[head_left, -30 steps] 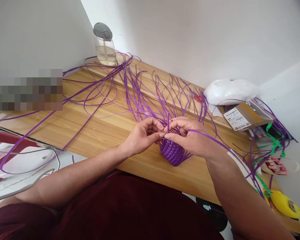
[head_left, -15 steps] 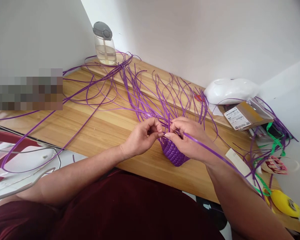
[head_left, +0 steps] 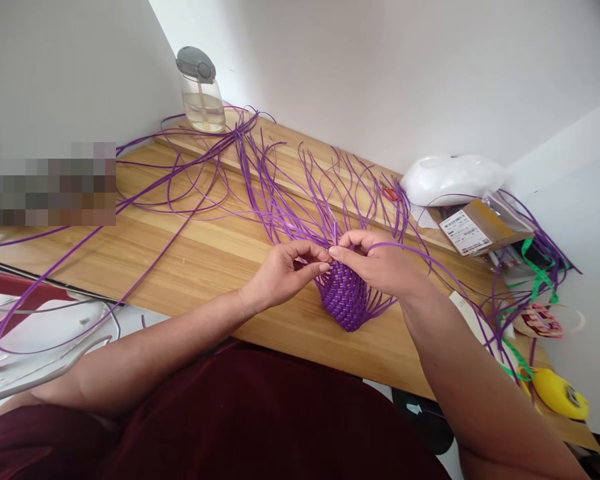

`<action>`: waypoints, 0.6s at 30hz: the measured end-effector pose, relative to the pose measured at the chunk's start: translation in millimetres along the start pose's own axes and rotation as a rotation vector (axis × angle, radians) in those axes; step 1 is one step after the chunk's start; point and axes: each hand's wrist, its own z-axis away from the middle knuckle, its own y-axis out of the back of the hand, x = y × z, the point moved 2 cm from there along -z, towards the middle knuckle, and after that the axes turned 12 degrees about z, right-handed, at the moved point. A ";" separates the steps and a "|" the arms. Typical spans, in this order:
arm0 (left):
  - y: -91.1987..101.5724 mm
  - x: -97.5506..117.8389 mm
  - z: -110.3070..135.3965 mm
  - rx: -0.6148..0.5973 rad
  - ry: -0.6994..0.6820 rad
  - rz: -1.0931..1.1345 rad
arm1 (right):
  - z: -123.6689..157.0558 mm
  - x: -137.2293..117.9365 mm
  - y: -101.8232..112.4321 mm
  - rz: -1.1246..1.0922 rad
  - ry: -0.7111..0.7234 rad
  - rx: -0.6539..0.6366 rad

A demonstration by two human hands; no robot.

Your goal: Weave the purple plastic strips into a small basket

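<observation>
A partly woven purple basket piece (head_left: 344,303) rests on the wooden table, its loose strips fanning out at the back and to the right. At its upper edge, my left hand (head_left: 293,272) pinches a purple strip between thumb and forefinger. My right hand (head_left: 377,262) meets it there, thumb and fingertips closed on a strip. A short upright strip end (head_left: 335,233) rises by the right fingertips. Another long strip (head_left: 420,249) passes over the right hand and runs off to the right. The exact crossing at the fingertips is partly hidden.
Long purple strips spread over the table (head_left: 205,257). A grey-lidded water bottle (head_left: 203,107) stands at the back left. Towards the right lie orange-handled scissors (head_left: 391,193), a white glossy object (head_left: 453,180), a labelled packet (head_left: 465,233), green tape (head_left: 539,270) and a yellow object (head_left: 560,395).
My right hand has shifted slightly up and left, showing more of the woven piece and its right-hand strips. My left fingers have straightened a little. The whole view has shifted slightly.
</observation>
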 end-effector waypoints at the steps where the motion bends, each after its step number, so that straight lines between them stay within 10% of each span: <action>1: 0.4 -0.3 -0.4 0.006 0.011 0.009 | 0.3 0.1 -0.5 0.002 0.006 0.009; 18: 0.3 -0.4 -7.8 0.027 0.141 0.133 | -6.6 5.3 -10.5 -0.023 0.158 0.198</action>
